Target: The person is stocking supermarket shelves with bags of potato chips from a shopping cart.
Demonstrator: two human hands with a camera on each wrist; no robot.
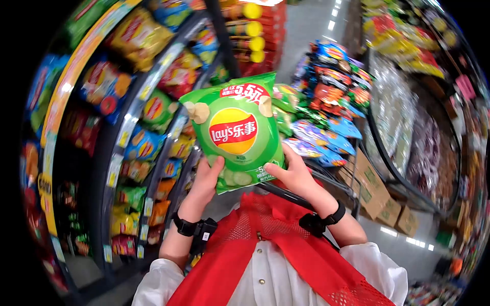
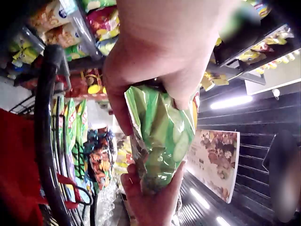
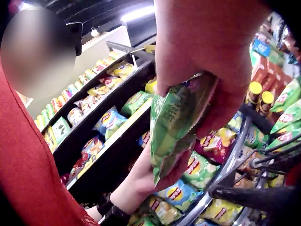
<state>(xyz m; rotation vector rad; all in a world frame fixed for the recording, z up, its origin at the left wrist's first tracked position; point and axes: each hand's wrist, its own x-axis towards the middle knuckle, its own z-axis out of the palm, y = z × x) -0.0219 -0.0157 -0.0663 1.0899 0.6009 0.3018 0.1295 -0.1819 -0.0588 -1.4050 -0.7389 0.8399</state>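
Both hands hold a green bag of Lay's potato chips (image 1: 232, 135) up in front of the chest, its printed front facing the head camera. My left hand (image 1: 205, 179) grips the lower left corner, thumb on the front. At the lower right corner, my right hand (image 1: 297, 176) grips it the same way. The left wrist view shows the bag (image 2: 162, 134) edge-on, with the left hand (image 2: 164, 56) above and the right hand (image 2: 153, 202) below. In the right wrist view, fingers of the right hand (image 3: 202, 56) wrap behind the crinkled bag (image 3: 171, 122).
Tilted shelves of chip bags (image 1: 158, 109) rise on the left. Ahead stands a shopping cart piled with snack packs (image 1: 332, 97), its black handle (image 1: 286, 195) just under the bag. Cardboard boxes (image 1: 375, 188) and a bin of plastic-wrapped goods (image 1: 393, 102) lie to the right.
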